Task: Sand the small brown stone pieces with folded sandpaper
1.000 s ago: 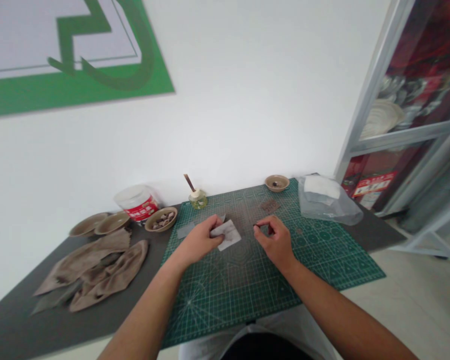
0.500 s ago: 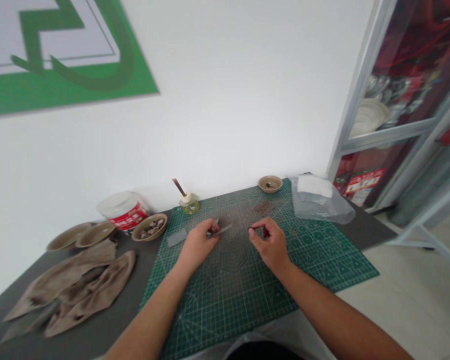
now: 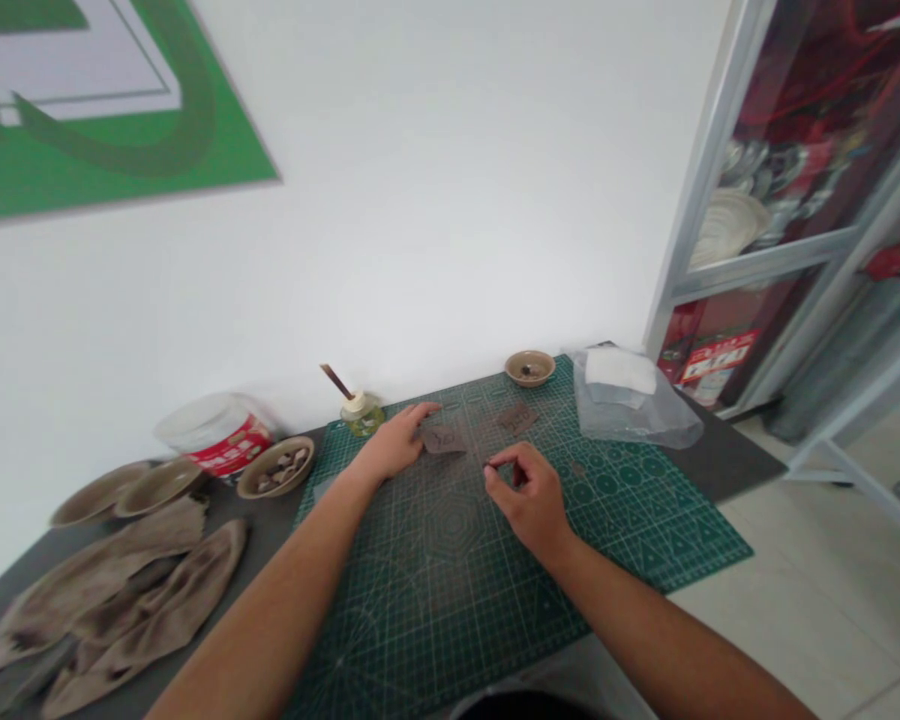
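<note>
My left hand [image 3: 396, 446] lies flat and open on the green cutting mat [image 3: 450, 540], its fingertips just beside a small brown piece with dark marks [image 3: 442, 440]. My right hand [image 3: 526, 497] hovers to the right of that piece, thumb and forefinger pinched on a tiny dark object [image 3: 487, 467]. The object is too small to identify. Farther up the mat lies a second brown piece [image 3: 517, 419]. A small grey strip [image 3: 321, 487] shows by my left forearm, mostly hidden.
Along the back edge stand a glue-like bottle with a stick [image 3: 361, 414], a small tan bowl [image 3: 529, 368], and a plastic bag holding white pads [image 3: 622, 395]. To the left are a bowl of small pieces [image 3: 275, 467], a red-labelled tub [image 3: 217, 435], tan dishes, and crumpled cloths [image 3: 127, 610].
My left hand held a white sheet, then a thin strip; now it lies open by the brown piece. My right hand stays pinched. The view has shifted, moving the scene left.
</note>
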The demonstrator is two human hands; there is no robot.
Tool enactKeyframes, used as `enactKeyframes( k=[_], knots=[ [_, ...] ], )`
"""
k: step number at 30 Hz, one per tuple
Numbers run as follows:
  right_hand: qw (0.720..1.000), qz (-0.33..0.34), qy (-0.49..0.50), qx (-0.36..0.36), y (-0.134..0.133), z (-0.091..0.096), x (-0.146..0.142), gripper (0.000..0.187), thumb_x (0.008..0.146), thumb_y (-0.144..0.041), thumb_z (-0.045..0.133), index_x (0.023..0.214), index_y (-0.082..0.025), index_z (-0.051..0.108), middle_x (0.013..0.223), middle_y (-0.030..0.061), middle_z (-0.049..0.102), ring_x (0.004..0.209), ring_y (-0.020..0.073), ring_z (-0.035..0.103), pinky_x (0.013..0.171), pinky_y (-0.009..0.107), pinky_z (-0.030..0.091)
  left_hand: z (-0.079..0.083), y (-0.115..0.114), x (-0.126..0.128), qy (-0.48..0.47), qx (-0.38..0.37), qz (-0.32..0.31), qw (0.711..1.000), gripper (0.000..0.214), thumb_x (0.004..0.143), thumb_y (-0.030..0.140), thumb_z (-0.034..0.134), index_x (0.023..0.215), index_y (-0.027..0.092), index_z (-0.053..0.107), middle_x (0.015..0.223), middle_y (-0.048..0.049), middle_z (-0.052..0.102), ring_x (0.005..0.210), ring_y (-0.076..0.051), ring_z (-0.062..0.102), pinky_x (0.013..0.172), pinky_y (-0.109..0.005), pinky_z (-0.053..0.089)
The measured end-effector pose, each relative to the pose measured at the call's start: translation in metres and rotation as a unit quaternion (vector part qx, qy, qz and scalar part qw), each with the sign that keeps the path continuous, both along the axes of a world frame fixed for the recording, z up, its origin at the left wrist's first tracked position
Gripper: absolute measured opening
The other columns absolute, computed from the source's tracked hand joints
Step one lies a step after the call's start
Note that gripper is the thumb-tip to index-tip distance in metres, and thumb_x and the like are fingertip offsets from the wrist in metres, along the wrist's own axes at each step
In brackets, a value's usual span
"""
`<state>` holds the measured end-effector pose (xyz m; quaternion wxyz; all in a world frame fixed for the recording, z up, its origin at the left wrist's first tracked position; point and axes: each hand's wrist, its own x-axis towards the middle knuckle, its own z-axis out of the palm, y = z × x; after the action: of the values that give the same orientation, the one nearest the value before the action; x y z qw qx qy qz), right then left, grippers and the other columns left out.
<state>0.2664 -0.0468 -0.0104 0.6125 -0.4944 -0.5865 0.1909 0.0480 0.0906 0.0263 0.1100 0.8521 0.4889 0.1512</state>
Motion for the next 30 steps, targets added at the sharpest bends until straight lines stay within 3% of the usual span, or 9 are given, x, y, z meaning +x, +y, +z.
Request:
enactKeyframes(
  k=[3, 9, 16, 19, 22, 27, 30],
  knots=[
    [1.000, -0.001, -0.001, -0.006, 0.000, 0.000, 0.000, 0.003, 0.079, -0.023, 0.064, 0.080, -0.020, 0.064, 0.070, -0.0021, 0.054, 0.061, 0.0136, 0.047, 0.060, 0.027, 0.038, -0.003, -0.002, -0.016, 0.024, -0.022, 0.036, 0.999, 0.059, 0.076, 0.025, 0.063, 0.133, 0.022, 0.048, 0.126, -0.0101, 0.061, 0.111, -0.027, 0.060, 0.096, -0.037, 0.045],
    [1.000, -0.003, -0.001, -0.014, 0.000, -0.002, 0.000, 0.004, 0.080, -0.025, 0.065, 0.081, -0.020, 0.064, 0.066, -0.0034, 0.050, 0.059, 0.0135, 0.046, 0.059, 0.027, 0.038, -0.011, -0.009, -0.036, 0.069, -0.051, 0.064, 0.994, 0.048, 0.075, 0.040, 0.068, 0.117, 0.021, 0.059, 0.116, -0.0103, 0.064, 0.109, -0.029, 0.059, 0.093, -0.039, 0.045],
    [1.000, -0.006, -0.014, -0.018, 0.000, -0.005, 0.000, 0.006, 0.080, -0.027, 0.064, 0.081, -0.020, 0.065, 0.066, -0.0035, 0.050, 0.058, 0.0135, 0.046, 0.058, 0.027, 0.037, -0.008, -0.011, -0.053, 0.099, -0.078, 0.049, 0.991, 0.050, 0.071, 0.033, 0.072, 0.119, 0.024, 0.059, 0.120, -0.0090, 0.063, 0.107, -0.027, 0.060, 0.092, -0.036, 0.045],
    [1.000, -0.004, -0.023, -0.019, 0.001, -0.005, 0.000, 0.006, 0.080, -0.027, 0.064, 0.081, -0.020, 0.065, 0.065, -0.0036, 0.049, 0.058, 0.0136, 0.046, 0.058, 0.027, 0.037, -0.003, -0.011, -0.065, 0.113, -0.084, 0.072, 0.987, 0.049, 0.072, 0.038, 0.071, 0.118, 0.028, 0.059, 0.118, -0.0079, 0.064, 0.109, -0.030, 0.059, 0.091, -0.042, 0.044],
    [0.999, -0.002, -0.028, -0.022, 0.001, -0.006, 0.000, 0.007, 0.080, -0.027, 0.064, 0.081, -0.020, 0.065, 0.064, -0.0036, 0.049, 0.058, 0.0138, 0.046, 0.059, 0.028, 0.037, 0.001, -0.013, -0.075, 0.121, -0.089, 0.094, 0.984, 0.047, 0.068, 0.037, 0.074, 0.113, 0.029, 0.063, 0.104, -0.0061, 0.070, 0.104, -0.033, 0.061, 0.088, -0.046, 0.044],
    [0.999, -0.002, -0.033, -0.027, 0.001, -0.007, 0.001, 0.008, 0.081, -0.028, 0.065, 0.081, -0.021, 0.066, 0.064, -0.0035, 0.049, 0.059, 0.0141, 0.047, 0.059, 0.028, 0.037, 0.007, -0.017, -0.075, 0.089, -0.079, 0.082, 0.989, 0.016, 0.066, 0.025, 0.072, 0.082, 0.024, 0.069, 0.084, -0.0009, 0.073, 0.085, -0.023, 0.065, 0.082, -0.035, 0.047],
    [0.999, -0.003, -0.034, -0.029, 0.001, -0.007, 0.001, 0.008, 0.080, -0.028, 0.065, 0.081, -0.021, 0.066, 0.063, -0.0040, 0.049, 0.057, 0.0138, 0.046, 0.058, 0.028, 0.037, 0.018, -0.021, -0.070, 0.051, -0.043, 0.073, 0.995, 0.006, 0.070, 0.023, 0.067, 0.076, 0.022, 0.069, 0.078, 0.0001, 0.071, 0.081, -0.021, 0.065, 0.080, -0.032, 0.048]
  ],
)
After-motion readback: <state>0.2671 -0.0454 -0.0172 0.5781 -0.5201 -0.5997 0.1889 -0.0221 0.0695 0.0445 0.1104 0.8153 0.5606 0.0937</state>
